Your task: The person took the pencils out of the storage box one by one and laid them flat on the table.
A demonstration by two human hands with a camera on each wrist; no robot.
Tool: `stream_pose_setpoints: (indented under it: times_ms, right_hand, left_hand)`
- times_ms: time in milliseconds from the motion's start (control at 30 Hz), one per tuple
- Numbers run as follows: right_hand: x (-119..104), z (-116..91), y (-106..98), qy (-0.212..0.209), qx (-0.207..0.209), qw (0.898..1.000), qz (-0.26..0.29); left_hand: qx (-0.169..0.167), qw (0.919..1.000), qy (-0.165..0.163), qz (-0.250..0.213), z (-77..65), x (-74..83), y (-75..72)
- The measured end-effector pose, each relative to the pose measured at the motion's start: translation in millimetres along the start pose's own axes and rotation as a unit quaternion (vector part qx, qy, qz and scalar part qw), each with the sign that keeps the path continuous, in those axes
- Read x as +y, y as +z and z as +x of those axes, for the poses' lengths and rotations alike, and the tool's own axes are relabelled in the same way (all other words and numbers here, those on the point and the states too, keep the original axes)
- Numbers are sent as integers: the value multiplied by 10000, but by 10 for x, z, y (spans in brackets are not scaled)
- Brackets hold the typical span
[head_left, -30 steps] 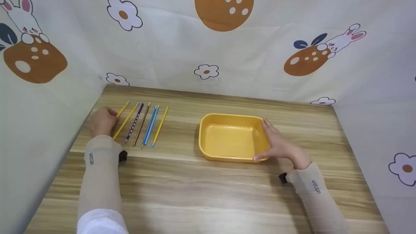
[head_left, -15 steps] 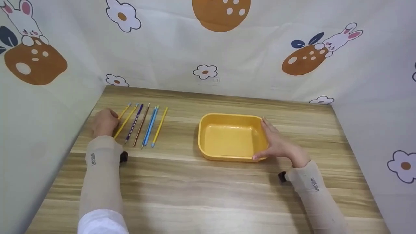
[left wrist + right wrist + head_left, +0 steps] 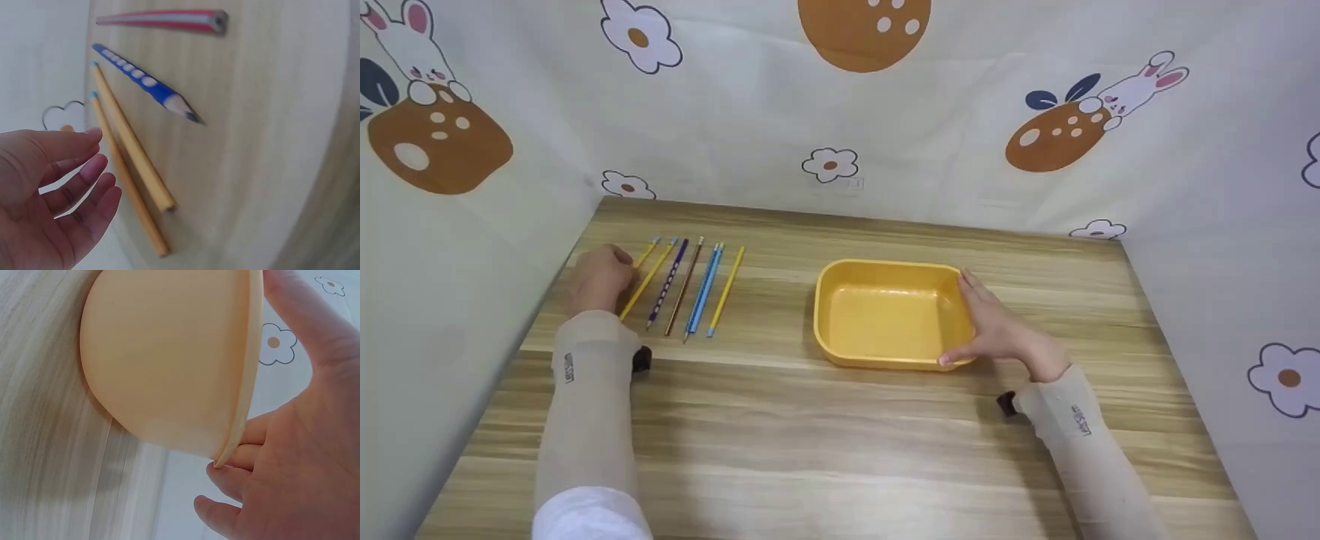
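My left hand is at the left end of a row of pencils, beside the outermost yellow pencil. In the left wrist view its fingers are loosely bent with nothing between them, close to that pencil. A second yellow pencil lies alongside, then a purple pencil with white dots. My right hand spans the right end of a yellow plastic box, thumb at the near rim and fingers at the far corner. Nothing is visible inside the box.
Farther right in the row lie a brown-looking pencil, blue pencils close together and another yellow pencil. The wooden table is bounded by patterned cloth at the back and sides.
The outermost yellow pencil has shifted slightly nearer to me and to the second yellow one. My right hand stays on the box. The whole view has drifted slightly.
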State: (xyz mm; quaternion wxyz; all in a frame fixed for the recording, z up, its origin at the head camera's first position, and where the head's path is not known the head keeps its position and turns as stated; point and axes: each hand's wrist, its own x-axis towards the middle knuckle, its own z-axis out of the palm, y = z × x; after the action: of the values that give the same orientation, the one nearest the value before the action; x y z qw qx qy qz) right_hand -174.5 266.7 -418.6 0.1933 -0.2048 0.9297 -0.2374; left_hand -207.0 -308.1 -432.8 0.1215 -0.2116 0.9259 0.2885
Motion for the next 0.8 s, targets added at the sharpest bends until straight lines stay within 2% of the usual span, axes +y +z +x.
stream_pose_setpoints:
  times_ms: [233,400,567,700,800]
  right_hand:
    - [-8,17,14,-6,46,10000,45]
    - [-6,17,32,-43,39,10000,35]
    - [0,-5,14,-40,75,10000,10]
    - [-9,-3,-3,-39,80,10000,13]
    - [-27,15,-21,-7,44,10000,-18]
  left_hand:
    - [32,9983,564,-156,-43,325,-67]
    - [151,9926,1170,-283,-123,605,-68]
    - [177,9807,1887,-484,-238,947,-19]
    - [7,9673,2439,-694,-324,1212,26]
    - [-155,9599,2683,-798,-375,1403,51]
